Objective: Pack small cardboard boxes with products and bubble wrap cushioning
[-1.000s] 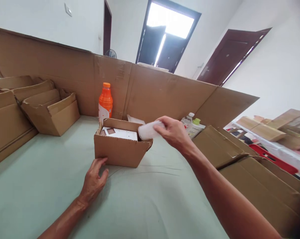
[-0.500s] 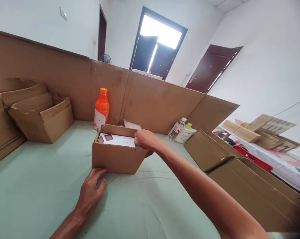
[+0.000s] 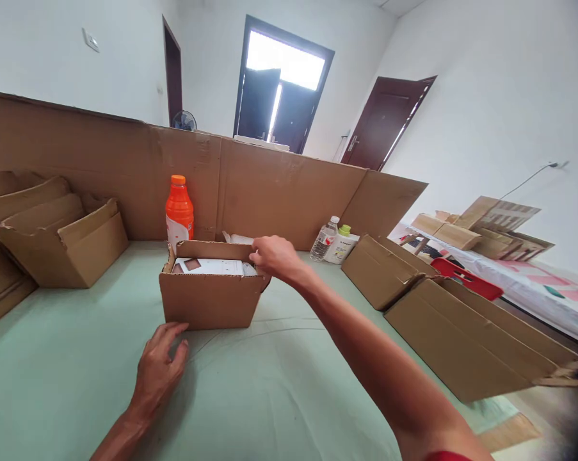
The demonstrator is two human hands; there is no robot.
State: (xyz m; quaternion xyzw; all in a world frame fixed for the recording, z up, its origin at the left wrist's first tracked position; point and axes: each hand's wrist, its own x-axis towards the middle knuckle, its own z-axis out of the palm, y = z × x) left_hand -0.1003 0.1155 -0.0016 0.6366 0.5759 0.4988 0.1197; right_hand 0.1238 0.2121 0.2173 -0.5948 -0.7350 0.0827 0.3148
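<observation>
An open cardboard box [image 3: 207, 301] stands on the pale green cloth in front of me. Inside it lies a white box [image 3: 216, 267] with dark square patches, and at its right end a small clear item [image 3: 249, 269] shows in part. My right hand [image 3: 278, 257] is closed over the rim at the box's back right corner; some fingertips are hidden. Low at the front left corner, my left hand [image 3: 160, 362] rests on the cloth with bent fingers apart. Its fingertips are at the box's bottom edge, and it holds nothing.
Behind the box stand an orange bottle [image 3: 178, 208] and a white packet [image 3: 239, 239]. A clear bottle [image 3: 324, 240] and a white bottle with green cap [image 3: 341, 246] are farther right. Cardboard boxes flank both sides [image 3: 84, 246] [image 3: 456, 339]. A cardboard wall [image 3: 289, 192] closes the back.
My right hand has shifted from inside the box's right end up to its back right rim, uncovering the clear item. The view has turned slightly right. My left hand stays by the box corner.
</observation>
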